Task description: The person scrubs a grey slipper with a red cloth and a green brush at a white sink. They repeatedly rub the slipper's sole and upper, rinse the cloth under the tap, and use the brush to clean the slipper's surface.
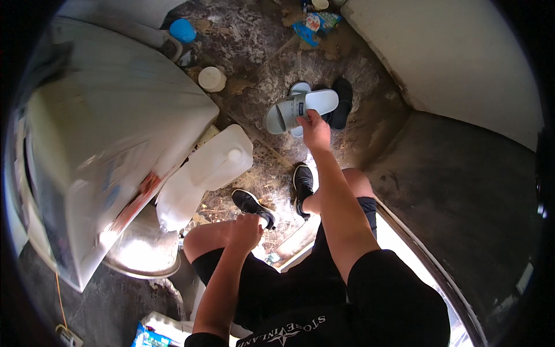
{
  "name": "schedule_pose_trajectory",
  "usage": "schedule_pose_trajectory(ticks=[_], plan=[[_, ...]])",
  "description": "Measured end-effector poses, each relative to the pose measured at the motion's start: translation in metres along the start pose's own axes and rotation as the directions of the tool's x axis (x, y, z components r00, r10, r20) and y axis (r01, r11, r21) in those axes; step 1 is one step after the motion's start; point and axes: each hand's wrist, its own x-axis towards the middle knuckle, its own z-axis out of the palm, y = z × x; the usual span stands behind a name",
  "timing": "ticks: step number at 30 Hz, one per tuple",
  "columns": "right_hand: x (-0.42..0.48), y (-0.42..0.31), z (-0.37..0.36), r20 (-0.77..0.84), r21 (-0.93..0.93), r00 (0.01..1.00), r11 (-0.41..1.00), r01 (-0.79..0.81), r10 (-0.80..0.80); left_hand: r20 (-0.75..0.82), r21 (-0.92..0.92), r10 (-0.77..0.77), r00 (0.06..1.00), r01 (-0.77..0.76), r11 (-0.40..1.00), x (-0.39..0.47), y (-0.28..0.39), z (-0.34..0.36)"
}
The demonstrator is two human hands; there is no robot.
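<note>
My right hand (316,131) pinches the side edge of a light grey slide sandal (286,113), thumb on its strap side. Beneath that sandal, a second grey slide sandal (300,88) shows partly on the stained floor. Just right of them lie black shoes (342,104), partly covered by the upper sandal. My left hand (246,232) rests on my left leg near the knee, holding no object. Black sneakers (304,180) are on my feet.
White plastic jugs (225,156), a large white appliance-like box (143,108) and a metal basin (143,256) stand left. A white tub (212,79), blue object (182,31) and blue wrapper (315,26) lie ahead. A pale wall (451,56) rises right.
</note>
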Motion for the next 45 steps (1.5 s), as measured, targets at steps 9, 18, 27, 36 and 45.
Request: schedule_pose_trajectory(ticks=[9,18,27,36,45], plan=[[-0.091,-0.160,-0.171,0.260,-0.016,0.959,0.992,0.123,-0.115,-0.211,-0.397,-0.228,0.951,0.129,0.909,-0.171,0.068,-0.113],[-0.168,-0.199,-0.140,0.738,0.027,0.668,0.994,0.109,-0.094,-0.364,-0.885,-0.885,0.291,0.188,0.426,-0.385,0.119,-0.037],[-0.335,-0.318,-0.119,0.927,0.056,0.346,0.965,0.256,-0.145,0.161,-0.981,-0.900,-0.406,0.031,-0.190,-0.507,0.072,0.156],[-0.435,-0.382,-0.105,0.950,-0.048,0.277,0.812,0.581,-0.142,-0.047,-0.917,-0.980,-0.194,0.398,-0.035,-0.488,-0.054,0.174],[-0.592,-0.458,-0.076,0.991,0.018,0.084,0.712,0.702,-0.108,0.258,-0.965,-0.964,-0.064,-0.066,-0.254,-0.525,-0.033,0.177]])
